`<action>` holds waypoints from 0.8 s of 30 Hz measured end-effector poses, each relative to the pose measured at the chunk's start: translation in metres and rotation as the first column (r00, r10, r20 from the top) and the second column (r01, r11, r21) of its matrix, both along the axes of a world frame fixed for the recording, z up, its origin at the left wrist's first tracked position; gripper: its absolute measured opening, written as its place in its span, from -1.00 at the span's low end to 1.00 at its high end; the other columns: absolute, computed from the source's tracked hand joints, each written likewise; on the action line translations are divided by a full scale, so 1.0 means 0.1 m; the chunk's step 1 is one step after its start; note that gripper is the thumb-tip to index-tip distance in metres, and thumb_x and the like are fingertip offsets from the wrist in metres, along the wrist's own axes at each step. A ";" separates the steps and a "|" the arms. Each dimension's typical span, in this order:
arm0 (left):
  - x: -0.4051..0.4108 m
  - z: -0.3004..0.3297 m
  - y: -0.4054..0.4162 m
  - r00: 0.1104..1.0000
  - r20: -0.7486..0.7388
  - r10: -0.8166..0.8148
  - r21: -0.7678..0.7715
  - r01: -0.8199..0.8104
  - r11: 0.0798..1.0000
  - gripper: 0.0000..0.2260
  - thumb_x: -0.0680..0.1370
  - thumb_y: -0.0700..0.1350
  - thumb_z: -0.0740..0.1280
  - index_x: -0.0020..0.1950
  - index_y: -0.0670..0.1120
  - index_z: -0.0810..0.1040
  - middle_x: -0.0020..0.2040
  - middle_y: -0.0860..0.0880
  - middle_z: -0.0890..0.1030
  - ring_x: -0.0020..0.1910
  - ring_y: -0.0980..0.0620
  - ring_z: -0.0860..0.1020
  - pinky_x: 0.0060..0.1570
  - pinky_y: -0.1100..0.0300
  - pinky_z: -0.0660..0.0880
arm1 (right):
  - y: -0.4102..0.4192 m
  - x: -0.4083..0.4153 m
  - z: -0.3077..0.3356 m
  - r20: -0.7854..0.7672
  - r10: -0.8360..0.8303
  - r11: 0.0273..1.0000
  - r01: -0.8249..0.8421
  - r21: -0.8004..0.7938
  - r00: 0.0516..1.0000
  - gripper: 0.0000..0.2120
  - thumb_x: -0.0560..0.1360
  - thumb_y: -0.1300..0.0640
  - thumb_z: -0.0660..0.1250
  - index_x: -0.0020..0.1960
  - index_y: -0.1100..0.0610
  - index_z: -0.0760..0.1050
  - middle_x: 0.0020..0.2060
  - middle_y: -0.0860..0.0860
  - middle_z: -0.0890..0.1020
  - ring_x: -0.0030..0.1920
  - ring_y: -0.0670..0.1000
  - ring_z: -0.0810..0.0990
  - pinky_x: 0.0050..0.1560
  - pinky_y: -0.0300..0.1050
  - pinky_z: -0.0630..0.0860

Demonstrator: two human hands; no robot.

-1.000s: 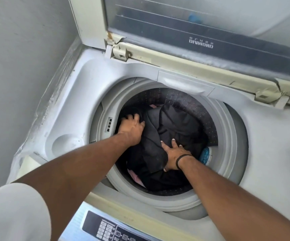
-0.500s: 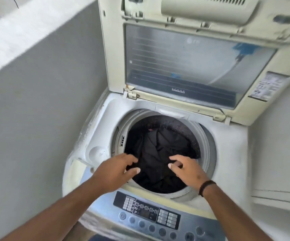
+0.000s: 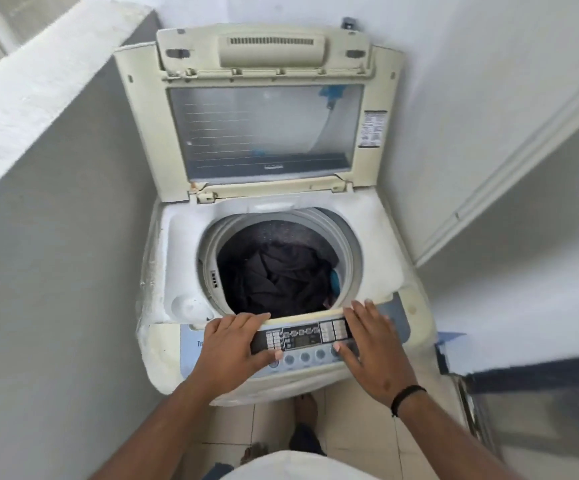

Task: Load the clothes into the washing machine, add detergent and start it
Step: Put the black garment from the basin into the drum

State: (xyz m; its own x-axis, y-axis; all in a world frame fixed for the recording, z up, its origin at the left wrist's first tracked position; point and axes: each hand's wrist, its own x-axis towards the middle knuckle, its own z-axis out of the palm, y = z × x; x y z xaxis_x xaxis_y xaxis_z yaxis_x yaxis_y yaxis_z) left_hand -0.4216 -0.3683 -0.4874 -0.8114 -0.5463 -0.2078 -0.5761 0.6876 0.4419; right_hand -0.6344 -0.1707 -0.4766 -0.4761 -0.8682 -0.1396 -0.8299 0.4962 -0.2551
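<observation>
A white top-loading washing machine (image 3: 177, 258) stands in front of me with its lid (image 3: 264, 109) raised upright. Dark clothes (image 3: 281, 275) fill the drum, with a bit of blue plastic at the drum's right side. My left hand (image 3: 236, 348) hovers or rests over the left end of the control panel (image 3: 302, 336), fingers straight and holding nothing. My right hand (image 3: 371, 344) lies over the panel's right end, fingers spread, a black band on its wrist. No detergent is in view.
A grey wall (image 3: 56, 237) runs close along the machine's left side. White walls stand behind and to the right. A dark-edged object (image 3: 530, 382) sits low on the right. Pale floor tiles (image 3: 270, 420) and my feet show below the machine.
Both hands came out of the drum, let go of the dark clothes and drew back over the control panel. My view pulled back and up from the machine.
</observation>
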 end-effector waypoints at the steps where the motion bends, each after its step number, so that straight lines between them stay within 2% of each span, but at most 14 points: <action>1: 0.01 0.00 -0.01 1.000 -0.022 -0.001 0.002 0.001 1.000 -0.22 0.39 0.57 0.04 0.51 0.22 0.29 0.37 0.23 0.43 0.37 0.11 0.35 0.36 0.08 0.14 | 0.03 0.07 0.02 0.024 -0.038 0.999 0.038 -0.007 0.999 -0.36 0.59 -0.26 -0.01 0.57 0.03 0.15 0.59 -0.01 0.12 0.59 0.06 0.00 0.49 -0.01 -0.06; 3: 0.02 -0.01 0.00 0.998 -0.060 -0.005 -0.002 0.005 1.000 -0.18 0.34 0.60 0.08 0.50 0.21 0.32 0.36 0.20 0.45 0.37 0.09 0.36 0.37 0.06 0.16 | 0.15 0.18 0.08 0.127 -0.152 0.986 0.160 -0.055 0.980 -0.40 0.61 -0.22 0.10 0.56 0.02 0.17 0.59 -0.01 0.10 0.59 0.03 0.01 0.52 -0.01 0.05; 5: 0.05 -0.03 0.03 0.996 -0.094 0.001 -0.014 -0.002 1.000 -0.11 0.28 0.62 0.15 0.51 0.19 0.31 0.39 0.15 0.44 0.40 0.03 0.34 0.40 0.01 0.15 | 0.40 0.26 0.17 0.262 -0.284 0.945 0.316 -0.089 0.922 -0.43 0.61 -0.14 0.22 0.55 0.00 0.20 0.56 -0.02 0.20 0.57 0.00 0.11 0.52 0.04 0.20; 6: 0.05 -0.02 0.08 0.994 -0.106 -0.003 -0.023 0.001 1.000 -0.07 0.26 0.61 0.20 0.53 0.18 0.26 0.44 0.10 0.40 0.45 -0.02 0.30 0.44 -0.03 0.12 | 0.58 0.31 0.23 0.292 -0.334 0.923 0.374 -0.091 0.896 -0.44 0.60 -0.13 0.25 0.54 -0.01 0.23 0.53 -0.03 0.26 0.54 0.00 0.18 0.49 0.06 0.26; 8: -0.01 0.03 0.27 0.990 -0.132 -0.052 -0.044 0.046 0.998 0.01 0.24 0.57 0.29 0.59 0.15 0.15 0.55 0.03 0.26 0.56 -0.10 0.14 0.52 -0.14 -0.01 | 1.04 0.42 0.32 0.253 -0.430 0.883 0.462 -0.082 0.866 -0.48 0.58 -0.15 0.26 0.49 -0.02 0.31 0.45 -0.03 0.38 0.44 0.00 0.33 0.42 0.04 0.35; 10: -0.12 0.10 0.61 0.956 -0.220 -0.192 -0.097 0.174 0.980 -0.02 0.26 0.51 0.32 0.58 0.10 0.19 0.57 -0.02 0.23 0.60 -0.13 0.09 0.54 -0.19 -0.05 | 1.50 0.58 0.36 0.242 -0.543 0.816 0.573 -0.073 0.804 -0.52 0.57 -0.18 0.25 0.43 -0.03 0.39 0.36 -0.05 0.48 0.35 -0.02 0.42 0.37 -0.01 0.40; 13: -0.29 0.20 1.27 0.840 -0.307 -0.447 -0.115 0.434 0.894 -0.12 0.32 0.43 0.33 0.55 0.07 0.27 0.55 -0.01 0.28 0.58 -0.12 0.15 0.54 -0.16 0.00 | 2.12 0.97 0.36 0.281 -0.709 0.656 0.751 -0.073 0.647 -0.60 0.57 -0.12 0.29 0.36 0.00 0.48 0.24 -0.05 0.56 0.24 -0.06 0.50 0.26 -0.02 0.49; 16: -0.38 0.17 1.81 0.751 -0.260 -0.607 0.054 0.639 0.767 -0.25 0.41 0.38 0.35 0.53 0.14 0.27 0.47 0.07 0.38 0.46 0.00 0.33 0.48 -0.06 0.20 | 2.67 1.49 0.27 0.303 -0.811 0.510 0.858 -0.053 0.501 -0.64 0.56 -0.11 0.30 0.29 0.01 0.54 0.13 -0.07 0.60 0.14 -0.09 0.54 0.16 -0.09 0.51; 19: -0.39 0.06 2.20 0.695 -0.177 -0.696 0.314 0.711 0.630 -0.35 0.44 0.37 0.36 0.48 0.24 0.30 0.41 0.13 0.46 0.30 0.11 0.47 0.33 0.06 0.44 | 3.19 2.00 0.13 0.286 -0.881 0.397 0.917 0.020 0.375 -0.62 0.53 -0.26 0.24 0.23 -0.07 0.54 0.14 -0.14 0.58 0.19 -0.08 0.52 0.22 -0.09 0.47; 22: -0.37 -0.05 2.64 0.646 -0.124 -0.753 0.386 0.731 0.563 -0.38 0.47 0.26 0.43 0.48 0.18 0.34 0.40 0.08 0.47 0.27 0.07 0.51 0.27 0.08 0.50 | 3.74 2.44 0.02 0.285 -0.926 0.267 0.963 0.025 0.249 -0.41 0.43 -0.50 0.08 0.16 -0.12 0.53 0.11 -0.20 0.55 0.16 -0.10 0.51 0.22 -0.08 0.47; 23: -0.36 -0.07 2.80 0.637 -0.107 -0.764 0.397 0.732 0.554 -0.39 0.47 0.22 0.44 0.48 0.16 0.35 0.38 0.06 0.48 0.25 0.07 0.51 0.25 0.12 0.50 | 3.88 2.57 0.02 0.289 -0.934 0.229 0.973 0.024 0.212 -0.42 0.43 -0.49 0.11 0.16 -0.10 0.54 0.09 -0.20 0.54 0.15 -0.10 0.51 0.20 -0.11 0.46; 24: -0.35 -0.08 2.95 0.624 -0.095 -0.776 0.401 0.737 0.543 -0.40 0.48 0.21 0.44 0.47 0.15 0.35 0.35 0.06 0.49 0.21 0.08 0.51 0.19 0.16 0.49 | 4.00 2.67 0.03 0.294 -0.938 0.195 0.981 0.021 0.180 -0.52 0.47 -0.38 0.22 0.16 -0.06 0.55 0.07 -0.18 0.53 0.14 -0.08 0.52 0.17 -0.15 0.44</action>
